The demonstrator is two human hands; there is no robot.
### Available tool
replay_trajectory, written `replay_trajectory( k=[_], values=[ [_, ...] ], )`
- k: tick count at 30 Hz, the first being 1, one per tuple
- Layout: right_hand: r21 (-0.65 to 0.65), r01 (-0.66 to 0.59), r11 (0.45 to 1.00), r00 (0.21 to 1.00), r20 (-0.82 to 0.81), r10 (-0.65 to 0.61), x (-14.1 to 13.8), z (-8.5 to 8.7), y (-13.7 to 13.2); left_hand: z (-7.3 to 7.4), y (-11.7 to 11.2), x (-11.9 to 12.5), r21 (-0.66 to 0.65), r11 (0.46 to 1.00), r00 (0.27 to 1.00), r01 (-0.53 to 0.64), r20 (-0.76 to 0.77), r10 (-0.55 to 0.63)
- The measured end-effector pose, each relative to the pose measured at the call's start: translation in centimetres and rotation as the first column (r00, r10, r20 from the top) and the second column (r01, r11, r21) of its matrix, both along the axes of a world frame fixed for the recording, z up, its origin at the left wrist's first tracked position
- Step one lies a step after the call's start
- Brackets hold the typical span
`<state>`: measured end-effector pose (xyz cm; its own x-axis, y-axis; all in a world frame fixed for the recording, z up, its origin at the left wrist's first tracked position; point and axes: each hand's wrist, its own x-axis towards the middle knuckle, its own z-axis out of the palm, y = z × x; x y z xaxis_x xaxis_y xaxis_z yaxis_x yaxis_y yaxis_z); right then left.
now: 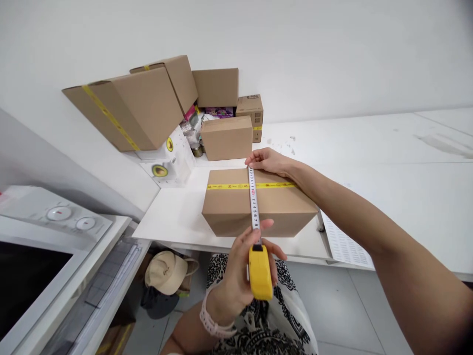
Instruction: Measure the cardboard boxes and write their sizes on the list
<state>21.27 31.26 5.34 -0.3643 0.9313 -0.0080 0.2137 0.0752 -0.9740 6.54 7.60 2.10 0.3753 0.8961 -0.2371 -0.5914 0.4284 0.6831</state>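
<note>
My left hand (236, 268) is closed round the yellow tape measure (260, 276), just off the table's (173, 217) front edge; the blade (253, 197) crosses the taped box (229, 209) sitting by that edge (mid-measure, I'd say); my right hand (269, 160) pinches the blade's tip at the box's far rim. A true reading wants it taut

Open table (388, 148) rightward, stacked cartons (155, 103) behind.

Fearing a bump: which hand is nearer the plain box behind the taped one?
Right: right hand sits beside the plain box, at the taped box's far edge; left hand holds the tape measure at its near edge.
</note>
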Motion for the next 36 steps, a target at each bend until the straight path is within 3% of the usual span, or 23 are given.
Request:
replay_trajectory(
  k=[4, 10, 19, 29, 36],
  values=[
    [-0.041, -0.033, 0.999, 0.999, 0.010, 0.034, 0.1, 0.0, -0.1, -0.3, -1.7, 0.3, -0.007, 0.999, 0.999, -0.038, 0.000, 0.038],
    [-0.040, -0.021, 0.999, 0.999, 0.027, 0.022, 0.4, -0.3, 0.2, 0.2, -2.3, 1.3, 0.024, 0.992, 0.992, -0.121, -0.033, 0.122],
    [0.006, -0.052, 0.999, 0.998, 0.022, 0.052, 0.7, -0.7, 0.8, -0.1, -2.3, 0.4, 0.018, 0.994, 0.994, -0.108, -0.026, 0.108],
    [-0.070, -0.007, 0.998, 0.991, 0.129, 0.016, 0.6, 0.1, -0.2, -0.4, -2.7, 0.4, 0.018, 0.993, 0.993, -0.120, -0.007, 0.121],
    [-0.002, -0.120, 0.993, 0.991, 0.066, 0.120, 0.6, -0.1, -0.1, -0.1, -3.2, 1.0, 0.015, 0.992, 0.992, -0.122, -0.020, 0.123]
  ],
)
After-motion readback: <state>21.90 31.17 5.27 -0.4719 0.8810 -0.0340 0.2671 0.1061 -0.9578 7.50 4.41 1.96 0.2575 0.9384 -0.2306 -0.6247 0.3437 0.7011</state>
